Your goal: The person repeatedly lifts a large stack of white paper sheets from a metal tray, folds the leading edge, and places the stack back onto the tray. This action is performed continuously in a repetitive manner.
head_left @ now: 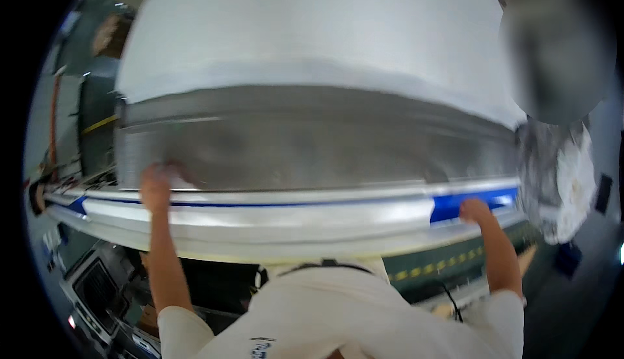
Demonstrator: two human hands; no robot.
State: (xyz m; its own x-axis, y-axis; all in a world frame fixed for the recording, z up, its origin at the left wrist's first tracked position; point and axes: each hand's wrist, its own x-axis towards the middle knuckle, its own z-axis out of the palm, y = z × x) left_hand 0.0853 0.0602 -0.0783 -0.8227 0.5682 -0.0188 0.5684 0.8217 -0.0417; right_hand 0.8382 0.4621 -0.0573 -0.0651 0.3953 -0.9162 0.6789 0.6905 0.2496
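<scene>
My left hand (156,189) is over the near left part of a grey metal surface (312,154), just above a long white roll-like bar. Motion smears its fingers, and a pale patch beside them is too blurred to name. My right hand (474,210) is curled at the lower edge of a glossy blue section (448,208) on the right end of the long white bar (292,219). Whatever the fingers grip there is hidden. A thin blue line runs along the bar between the hands.
A wide white sheet (318,27) covers the far part of the surface. At the upper right hangs a blurred grey round object (552,53), with crumpled white plastic (575,183) below it. A grey machine (97,281) stands at the lower left. Yellow floor marking (442,265) shows beneath.
</scene>
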